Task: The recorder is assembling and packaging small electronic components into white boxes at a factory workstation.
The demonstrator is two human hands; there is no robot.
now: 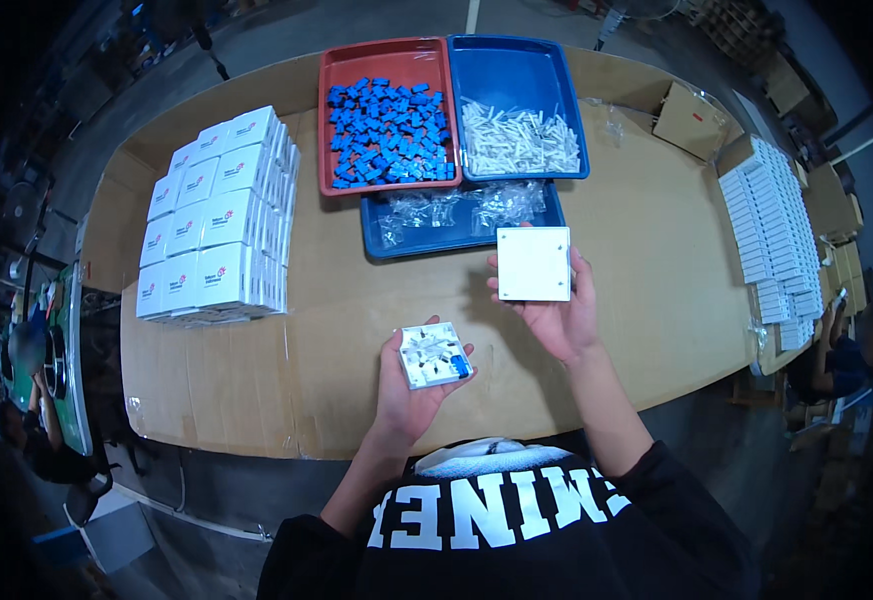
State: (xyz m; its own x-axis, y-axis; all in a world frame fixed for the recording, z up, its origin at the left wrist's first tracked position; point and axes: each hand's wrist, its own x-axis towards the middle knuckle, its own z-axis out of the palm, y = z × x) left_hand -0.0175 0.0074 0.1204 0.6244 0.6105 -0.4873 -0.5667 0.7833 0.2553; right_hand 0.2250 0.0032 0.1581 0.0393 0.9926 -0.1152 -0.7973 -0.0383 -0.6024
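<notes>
My left hand [394,392] holds an open square white plastic box [419,376] from below, fingers along its sides. Small white and dark parts lie inside it, with a blue piece [460,366] in one corner. Raised farther right, my right hand [565,325] grips a flat square white cover [534,264] with small dark dots at its corners. The thumb lies along its right edge and fingertips show at its left. The two white pieces are apart. Beyond them, a red tray [333,120] holds many blue parts [387,130], and a blue tray [502,70] holds white stick-like parts [522,140].
Under those trays, another blue tray [397,245] holds clear plastic bags [507,203]. Stacked white boxes [207,220] stand at the left of the cardboard-covered table [357,300]. More white pieces [772,230] are stacked at the far right. Other people sit at both sides.
</notes>
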